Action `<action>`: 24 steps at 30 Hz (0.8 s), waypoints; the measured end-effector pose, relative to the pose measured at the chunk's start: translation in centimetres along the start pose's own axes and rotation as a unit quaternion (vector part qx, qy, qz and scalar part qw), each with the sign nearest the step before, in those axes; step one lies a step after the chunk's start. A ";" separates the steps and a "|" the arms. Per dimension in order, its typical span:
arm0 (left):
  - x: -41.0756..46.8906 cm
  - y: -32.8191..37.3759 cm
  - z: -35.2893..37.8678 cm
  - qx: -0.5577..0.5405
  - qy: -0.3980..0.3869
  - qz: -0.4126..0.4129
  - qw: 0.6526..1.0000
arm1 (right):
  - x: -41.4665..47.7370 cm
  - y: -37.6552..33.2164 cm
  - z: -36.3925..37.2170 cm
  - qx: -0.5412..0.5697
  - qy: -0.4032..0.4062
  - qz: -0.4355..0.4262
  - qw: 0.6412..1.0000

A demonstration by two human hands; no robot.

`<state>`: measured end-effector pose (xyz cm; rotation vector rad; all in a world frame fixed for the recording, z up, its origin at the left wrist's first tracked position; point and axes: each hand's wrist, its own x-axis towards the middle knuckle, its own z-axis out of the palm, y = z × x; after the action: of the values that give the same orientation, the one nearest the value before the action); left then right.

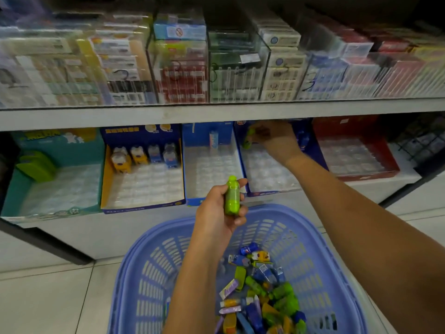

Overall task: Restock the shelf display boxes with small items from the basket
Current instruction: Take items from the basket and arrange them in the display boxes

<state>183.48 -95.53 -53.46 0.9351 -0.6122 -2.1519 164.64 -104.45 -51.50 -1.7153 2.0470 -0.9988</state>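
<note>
A blue plastic basket sits low in front of me with several small colourful items heaped at its bottom. My left hand is above the basket's far rim, shut on a green bottle-shaped item held upright. My right hand reaches under the upper shelf into the back of a dark blue display box, holding another small green item against its rear. The box's clear tray shows bare pockets.
More display boxes line the lower shelf: a teal one, a yellow-blue one with a few items at the back, a blue one and a red one. The upper shelf edge overhangs them.
</note>
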 end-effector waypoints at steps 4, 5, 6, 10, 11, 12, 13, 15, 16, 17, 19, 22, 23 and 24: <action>0.4 0.0 -0.2 0.004 -0.001 0.001 1.000 | 1.3 0.7 0.4 -0.028 -0.031 -0.010 0.999; 0.4 -0.1 -0.3 0.004 0.000 0.000 1.000 | 1.6 0.8 0.5 -0.028 -0.040 -0.009 0.999; 0.4 -0.1 -0.3 0.004 0.000 -0.001 1.000 | 2.0 0.8 0.6 -0.031 -0.049 -0.007 0.998; 0.6 -0.4 -0.6 0.019 0.005 0.008 1.000 | 2.9 1.0 0.9 -0.058 -0.084 -0.010 0.995; 0.7 -0.5 -0.7 0.028 0.006 0.014 1.000 | 3.0 1.1 1.0 -0.058 -0.085 -0.011 0.995; 0.7 -0.5 -0.7 0.039 0.009 0.020 0.999 | 3.1 1.2 1.0 -0.051 -0.083 -0.007 0.995; 0.7 -0.6 -0.7 0.051 0.013 0.026 0.998 | 3.1 1.2 0.9 -0.035 -0.081 0.005 0.996; 0.7 -0.7 -0.6 0.068 0.019 0.038 0.997 | 3.2 1.1 0.7 -0.021 -0.092 0.030 0.995; 0.6 -0.7 -0.6 0.071 0.018 0.043 0.996 | 3.3 1.0 0.6 -0.036 -0.107 0.037 0.993; 0.5 -0.8 -0.6 0.067 0.017 0.045 0.997 | 3.2 0.8 0.5 -0.051 -0.117 0.042 0.991; 0.4 -0.7 -0.7 0.041 0.018 0.041 0.998 | 2.4 0.2 0.3 -0.047 -0.112 0.045 0.992; 0.5 -0.8 -1.0 0.009 0.015 0.045 0.999 | -0.5 -1.1 -0.2 -0.030 -0.054 0.048 0.997; 0.5 -0.9 -1.1 0.027 0.013 0.064 0.997 | -1.9 -1.5 -0.4 -0.003 -0.049 0.062 0.997; 0.4 -1.0 -1.1 0.066 0.013 0.093 0.993 | -3.5 -2.0 -0.6 0.061 -0.060 0.085 0.993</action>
<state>183.71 -95.34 -55.01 0.9346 -0.8039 -1.9502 166.66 -101.07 -50.44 -1.4766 1.9737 -0.9236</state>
